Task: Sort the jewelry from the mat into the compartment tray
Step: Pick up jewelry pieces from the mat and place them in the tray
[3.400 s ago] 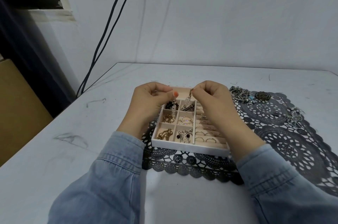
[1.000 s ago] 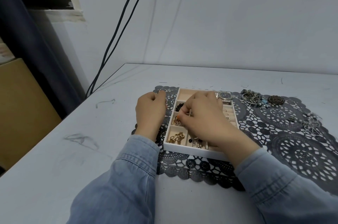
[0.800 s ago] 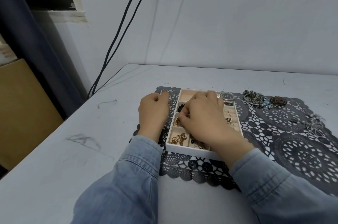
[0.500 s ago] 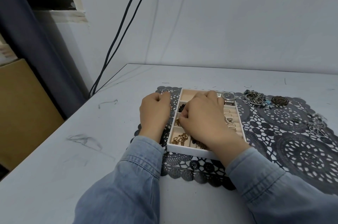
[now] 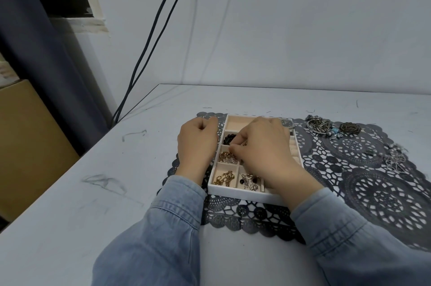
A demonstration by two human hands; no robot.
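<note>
Both hands have come down since they were raised together over the tray (image 5: 235, 192). The left hand (image 5: 197, 143) now rests just left of the tray wall, and the right hand (image 5: 263, 152) lies low inside the tray. The table (image 5: 70, 192) runs under both. On it the mat (image 5: 373, 192) spreads from under the left hand to far right of the right hand. The tray sits on the mat, against the left hand and beneath the right.

The left hand's fingers are loosely curled, with nothing in them. The right hand's fingers are bent, with tips drawn together over the middle compartments; whether they pinch a piece I cannot tell.

A watch (image 5: 287, 123) shows past the right knuckles. Well right of that hand, a pile (image 5: 318, 123) and a brooch (image 5: 349, 127) lie on the mat. Nearer than the fingertips a chain (image 5: 224, 178) fills a compartment, and just beyond them are beads (image 5: 228, 139).
</note>
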